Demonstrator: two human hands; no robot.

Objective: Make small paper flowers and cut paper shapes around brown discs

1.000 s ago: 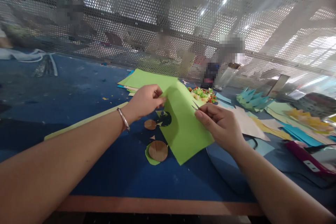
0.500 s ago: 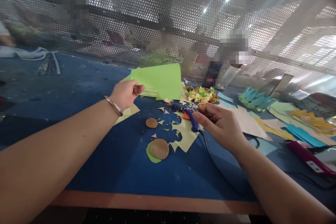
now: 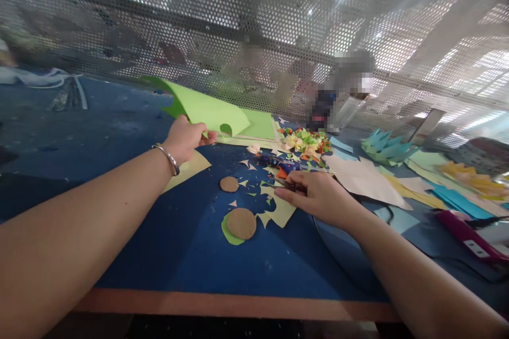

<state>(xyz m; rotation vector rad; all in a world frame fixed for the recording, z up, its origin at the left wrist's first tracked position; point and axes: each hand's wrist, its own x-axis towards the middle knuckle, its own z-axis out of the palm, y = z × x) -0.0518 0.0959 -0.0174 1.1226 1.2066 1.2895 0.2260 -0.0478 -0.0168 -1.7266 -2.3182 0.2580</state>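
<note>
My left hand (image 3: pixel 189 139) pinches the lower edge of a light green paper sheet (image 3: pixel 212 111), which is lifted and curling over to the left. A notch is cut near its lower edge. In my right hand (image 3: pixel 314 190) is a pair of scissors (image 3: pixel 292 185), its thin blades pointing left and its handles hidden by the fingers. Just behind that hand lies a blue glue gun (image 3: pixel 292 167), partly covered. Two brown cardboard discs, a small one (image 3: pixel 229 184) and a larger one (image 3: pixel 242 223), rest on the blue table. Under the larger disc is a green paper round (image 3: pixel 231 233).
Paper scraps (image 3: pixel 284 206) litter the middle, before a pile of small folded paper pieces (image 3: pixel 304 143). At the right are a blue paper flower (image 3: pixel 387 148), a yellow one (image 3: pixel 477 180), coloured sheets and a purple power strip (image 3: pixel 471 238). A perforated metal screen (image 3: pixel 222 26) stands behind.
The green sheet has been raised and swung left in my left hand, uncovering more green paper beneath. My right hand has come left and down, over the glue gun's near end.
</note>
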